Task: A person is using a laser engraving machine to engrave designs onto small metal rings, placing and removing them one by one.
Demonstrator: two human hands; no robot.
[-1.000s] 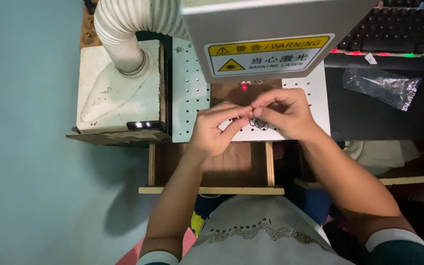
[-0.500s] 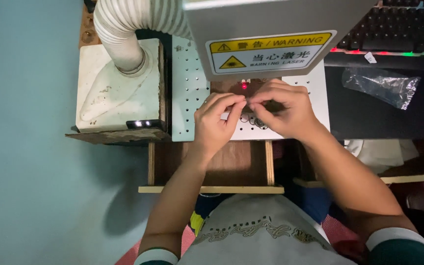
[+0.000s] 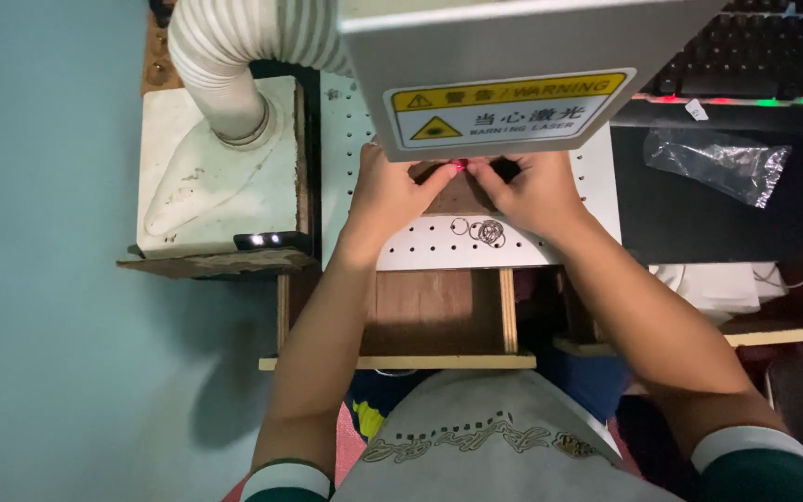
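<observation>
My left hand (image 3: 392, 191) and my right hand (image 3: 532, 191) meet fingertip to fingertip under the grey machine head (image 3: 513, 46). A red light spot (image 3: 458, 166) glows right where the fingers touch. They pinch a small ring there, over a brown block (image 3: 457, 197); the fingertips hide most of it. Several loose metal rings (image 3: 480, 230) lie on the white perforated plate (image 3: 420, 249), just below my hands.
A ribbed white hose (image 3: 225, 56) runs into a white box (image 3: 206, 177) at the left. A crumpled clear plastic bag (image 3: 717, 163) and a backlit keyboard (image 3: 755, 56) are on the dark desk at the right. A wooden frame (image 3: 401, 361) is close to my body.
Both hands moved away from me, from over the loose rings up to the red spot under the machine head. The rings now lie uncovered on the plate.
</observation>
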